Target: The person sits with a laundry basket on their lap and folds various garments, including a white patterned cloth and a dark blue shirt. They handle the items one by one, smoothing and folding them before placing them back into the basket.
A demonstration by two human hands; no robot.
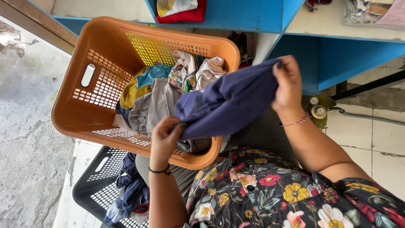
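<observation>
both hands' fingers, left hand (165,137) and right hand (288,84), clamp navy cloth (228,103) over orange basket (80,114).

Packages: one clear plastic bag (371,10), top right corner, lying on pale shelf top (320,23); crumpled, glossy, cut off by upper edge.
Bag contents: folded fabric, striped and pinkish, seen through film; kind not determinable.
Labels: none visible on any item.
Signs: none visible.
Screens: none visible.
Doubtful item: small round cream and yellow object (318,111) right of centre, just beside wrist; packaging or not, not determinable.
</observation>
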